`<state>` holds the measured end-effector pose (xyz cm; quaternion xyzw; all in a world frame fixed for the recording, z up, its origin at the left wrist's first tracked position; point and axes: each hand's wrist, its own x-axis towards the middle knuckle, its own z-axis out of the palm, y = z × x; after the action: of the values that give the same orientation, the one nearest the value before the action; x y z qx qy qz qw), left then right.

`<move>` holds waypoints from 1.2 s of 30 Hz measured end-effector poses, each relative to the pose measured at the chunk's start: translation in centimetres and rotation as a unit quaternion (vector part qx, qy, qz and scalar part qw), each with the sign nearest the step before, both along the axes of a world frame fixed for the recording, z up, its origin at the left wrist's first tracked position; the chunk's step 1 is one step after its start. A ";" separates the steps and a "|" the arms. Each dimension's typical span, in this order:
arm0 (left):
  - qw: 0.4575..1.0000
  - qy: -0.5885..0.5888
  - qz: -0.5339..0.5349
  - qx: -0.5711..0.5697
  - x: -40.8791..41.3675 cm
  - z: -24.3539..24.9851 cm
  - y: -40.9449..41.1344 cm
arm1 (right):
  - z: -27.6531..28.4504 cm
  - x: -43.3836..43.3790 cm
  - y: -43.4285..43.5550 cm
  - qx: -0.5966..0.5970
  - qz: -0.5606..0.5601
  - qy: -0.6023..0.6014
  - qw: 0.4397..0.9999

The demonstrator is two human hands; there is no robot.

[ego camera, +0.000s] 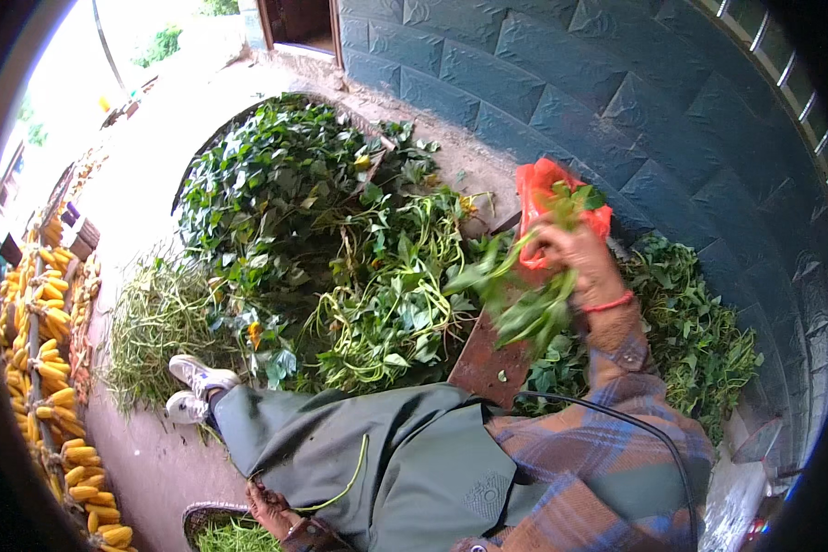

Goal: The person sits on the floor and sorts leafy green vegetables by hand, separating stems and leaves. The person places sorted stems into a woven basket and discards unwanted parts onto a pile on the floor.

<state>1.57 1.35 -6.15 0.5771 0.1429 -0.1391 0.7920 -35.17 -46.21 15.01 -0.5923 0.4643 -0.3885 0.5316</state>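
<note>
My right hand, blurred by motion and with a red band at the wrist, grips a bunch of leafy green vines in front of a red plastic bag. Beneath it a reddish-brown board lies between the leaf piles. Low in the view, my left hand is closed around one end of a thin green stem, which curves over the dark green apron on my lap. Next to that hand stands a basket with cut green stems inside.
A large heap of leafy vines lies beyond my legs, with thin stems beside my shoes. More vines lie by the blue tiled wall. Yellow corn cobs hang at the left. A black cable crosses my shirt.
</note>
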 end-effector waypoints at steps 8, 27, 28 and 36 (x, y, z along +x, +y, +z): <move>1.000 -0.016 0.010 0.016 -0.1 1.4 -1.2 | 0.0 -7.9 -9.3 -0.404 -0.316 0.506 0.694; 0.985 -0.144 0.066 0.062 1.9 7.2 3.3 | -12.1 14.6 9.2 -0.350 0.418 0.308 0.779; 0.982 -0.160 0.077 0.069 1.6 7.6 4.3 | -12.5 14.8 9.2 -0.352 0.422 0.309 0.776; 0.910 -0.151 0.023 0.386 2.5 7.3 14.5 | -14.7 15.9 10.3 -0.337 0.474 0.379 0.720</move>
<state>4.03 15.81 1.11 0.8483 0.0772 0.0346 0.5228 -19.23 -35.91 0.31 -0.9728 0.1244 0.0404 0.1911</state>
